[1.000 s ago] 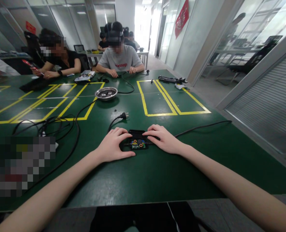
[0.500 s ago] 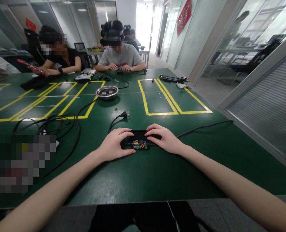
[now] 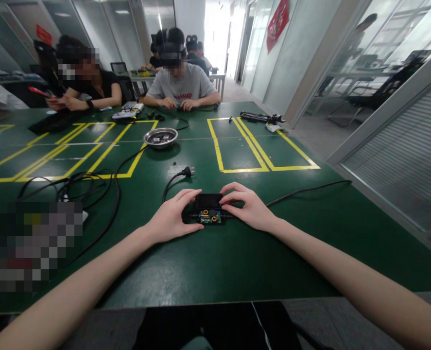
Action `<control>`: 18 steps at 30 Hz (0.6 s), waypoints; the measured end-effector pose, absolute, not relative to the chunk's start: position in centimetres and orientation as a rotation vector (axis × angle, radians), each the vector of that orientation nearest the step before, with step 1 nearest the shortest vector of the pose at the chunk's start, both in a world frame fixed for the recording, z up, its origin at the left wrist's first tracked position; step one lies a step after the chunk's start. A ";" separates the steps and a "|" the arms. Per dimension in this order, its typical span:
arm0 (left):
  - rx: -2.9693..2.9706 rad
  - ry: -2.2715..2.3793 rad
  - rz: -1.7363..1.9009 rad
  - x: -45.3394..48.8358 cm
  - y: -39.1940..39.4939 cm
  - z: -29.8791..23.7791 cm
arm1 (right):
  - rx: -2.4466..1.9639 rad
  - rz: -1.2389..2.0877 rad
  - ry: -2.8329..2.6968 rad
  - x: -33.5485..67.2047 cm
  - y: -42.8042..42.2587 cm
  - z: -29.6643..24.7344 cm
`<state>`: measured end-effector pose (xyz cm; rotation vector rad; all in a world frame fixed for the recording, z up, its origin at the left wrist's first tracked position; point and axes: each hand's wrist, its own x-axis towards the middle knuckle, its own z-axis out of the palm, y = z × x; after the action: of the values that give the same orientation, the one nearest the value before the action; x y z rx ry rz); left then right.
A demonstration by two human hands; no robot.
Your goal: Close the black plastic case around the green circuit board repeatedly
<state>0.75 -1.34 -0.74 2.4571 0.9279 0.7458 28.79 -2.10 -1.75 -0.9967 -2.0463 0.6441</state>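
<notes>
A small black open casing [image 3: 208, 201] with a green circuit board [image 3: 210, 217] inside lies on the green table [image 3: 215, 262] in front of me. My left hand [image 3: 171, 217] grips its left end, fingers curled over the top edge. My right hand [image 3: 247, 208] holds the right end, fingertips pressed on the black cover. A black cable [image 3: 306, 191] leaves the casing to the right, and another with a plug [image 3: 187, 171] runs off to the upper left.
A metal bowl [image 3: 160, 137] with small parts stands farther back. Tangled black cables [image 3: 73, 187] lie at left. Yellow tape rectangles [image 3: 237, 146] mark the table. Other people sit working at the far end. A black tool [image 3: 261, 117] lies at the far right.
Both hands have shifted slightly on the casing, and the fingers now curl up over its far edge. The view has tilted a little.
</notes>
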 end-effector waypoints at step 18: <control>2.415 0.770 0.822 0.6 -1.2 -1.3 | -0.925 0.799 -1.921 28.3 -2.1 -2.3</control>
<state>0.63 -1.15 -1.31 2.4153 0.7698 0.8223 28.33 -2.14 -2.34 -0.9254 -1.9208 0.7995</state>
